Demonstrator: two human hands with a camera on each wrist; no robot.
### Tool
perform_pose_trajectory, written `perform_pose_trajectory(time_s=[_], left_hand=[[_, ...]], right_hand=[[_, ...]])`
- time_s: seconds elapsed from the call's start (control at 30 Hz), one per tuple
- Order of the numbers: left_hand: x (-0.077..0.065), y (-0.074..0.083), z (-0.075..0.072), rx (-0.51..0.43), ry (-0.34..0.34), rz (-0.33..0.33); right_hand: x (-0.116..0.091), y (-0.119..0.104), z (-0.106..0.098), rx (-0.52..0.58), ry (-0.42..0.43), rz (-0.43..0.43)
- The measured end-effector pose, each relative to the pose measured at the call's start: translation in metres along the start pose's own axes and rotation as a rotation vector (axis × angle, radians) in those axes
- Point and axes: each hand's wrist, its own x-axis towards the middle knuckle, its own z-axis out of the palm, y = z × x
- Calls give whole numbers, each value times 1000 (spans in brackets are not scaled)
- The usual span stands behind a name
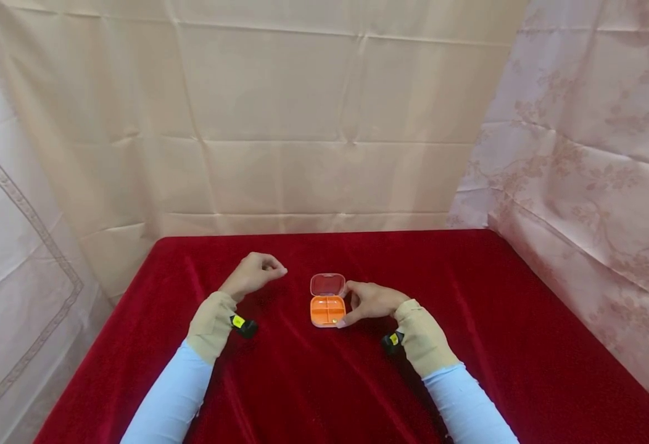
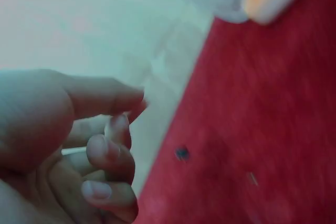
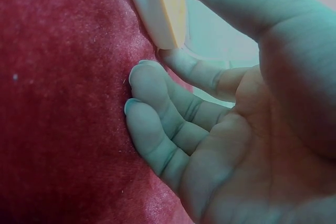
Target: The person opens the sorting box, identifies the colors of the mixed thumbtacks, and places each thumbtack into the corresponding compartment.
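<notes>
An orange pill box [image 1: 327, 311] with several compartments lies on the red cloth, its clear lid [image 1: 327, 284] tipped back. One small yellowish piece [image 1: 334, 320] sits in the near right compartment. My right hand [image 1: 373, 300] grips the box from its right side, thumb at the near corner and index finger by the hinge. In the right wrist view the box's edge [image 3: 170, 11] shows between thumb and index finger. To the left of the box my left hand [image 1: 255, 272] hovers, thumb and index fingertips brought together and the others curled. Nothing shows between those fingertips.
Red velvet cloth [image 1: 302, 394] covers the table. A small dark speck [image 2: 182, 153] lies on it in the left wrist view. Beige curtain [image 1: 324, 123] hangs behind the far edge, with patterned drapes [image 1: 591, 154] at the sides. Each wrist carries a small black camera [image 1: 245, 327].
</notes>
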Motion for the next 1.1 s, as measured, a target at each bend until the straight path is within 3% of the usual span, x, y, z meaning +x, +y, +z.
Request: perform_pose_trajectory(time_s=[0.13,0.23,0.47,0.77,1.1], left_hand=[[3,-16,0,19,42,-64],[6,-21,1,36,48,-61],[11,-22,8,114,26,-33],[8,-19,17,222,69,-42],[9,-25,17,189,103,-73]], right_hand=[[0,-1,0,8,-2,2],[0,-2,-2,18,1,0],[1,-3,-3,21,1,-11],[0,-1,0,41,5,4],[1,0,2,27,0,-2]])
